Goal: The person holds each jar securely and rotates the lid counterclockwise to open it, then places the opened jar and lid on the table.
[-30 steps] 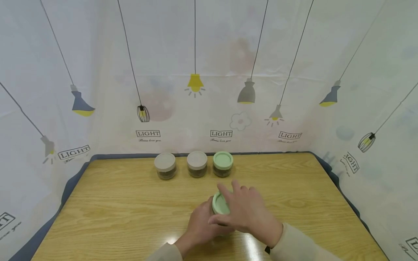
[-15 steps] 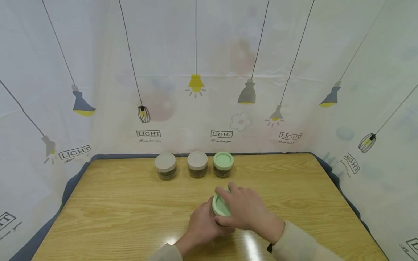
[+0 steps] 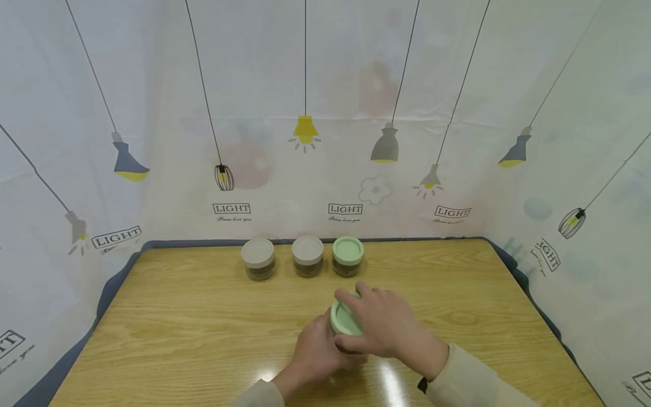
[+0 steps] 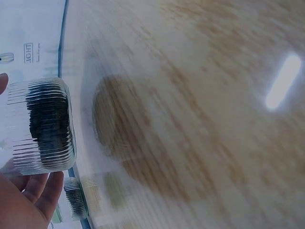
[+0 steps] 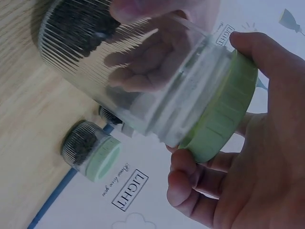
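Note:
My left hand [image 3: 316, 349] grips a ribbed clear glass jar [image 4: 47, 121] with dark contents, which leans over a little above the table. On top is a light green lid [image 5: 221, 112], held at its edge by the thumb and curled fingers of my right hand [image 3: 383, 323]. In the right wrist view the jar's clear neck shows below the lid's rim; whether the threads still engage I cannot tell. In the head view both hands hide most of the glass, leaving part of the lid's top showing.
Along the back edge of the wooden table [image 3: 183, 316] stand two jars with beige lids, the left one [image 3: 258, 258] and the middle one [image 3: 307, 255], and a green-lidded jar [image 3: 348, 255]. A cloth printed with lamps [image 3: 285, 181] surrounds the table's back and sides.
Over the second, the right hand's fingers have drawn in round the lid's edge and its wrist has turned slightly. The left hand and the jars at the back stay in place.

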### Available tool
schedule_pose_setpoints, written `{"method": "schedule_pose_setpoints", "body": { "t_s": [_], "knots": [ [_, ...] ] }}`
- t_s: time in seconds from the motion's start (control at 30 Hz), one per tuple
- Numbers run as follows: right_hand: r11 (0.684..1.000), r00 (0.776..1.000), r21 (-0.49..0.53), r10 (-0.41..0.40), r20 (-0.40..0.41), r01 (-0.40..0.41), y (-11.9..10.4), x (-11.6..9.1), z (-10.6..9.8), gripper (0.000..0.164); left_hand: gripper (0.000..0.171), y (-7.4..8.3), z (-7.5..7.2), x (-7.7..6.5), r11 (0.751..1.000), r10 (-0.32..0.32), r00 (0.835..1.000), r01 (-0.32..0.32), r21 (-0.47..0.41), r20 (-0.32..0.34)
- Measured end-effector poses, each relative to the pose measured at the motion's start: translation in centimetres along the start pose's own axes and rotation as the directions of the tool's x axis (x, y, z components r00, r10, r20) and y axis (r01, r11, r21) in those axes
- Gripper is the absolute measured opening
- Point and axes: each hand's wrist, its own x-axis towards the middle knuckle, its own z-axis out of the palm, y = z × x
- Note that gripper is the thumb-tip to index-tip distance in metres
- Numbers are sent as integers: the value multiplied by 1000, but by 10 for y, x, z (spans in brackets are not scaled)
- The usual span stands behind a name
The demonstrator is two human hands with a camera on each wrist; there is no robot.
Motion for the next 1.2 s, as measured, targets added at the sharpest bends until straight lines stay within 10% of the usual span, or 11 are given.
{"method": "schedule_pose_setpoints", "body": {
  "t_s": [1.2],
  "knots": [
    [995,995,-4,102,7,-102,28,-29,-32,72,91,6,2,3,1000,1,1000,-1,-24,13]
  ]
}}
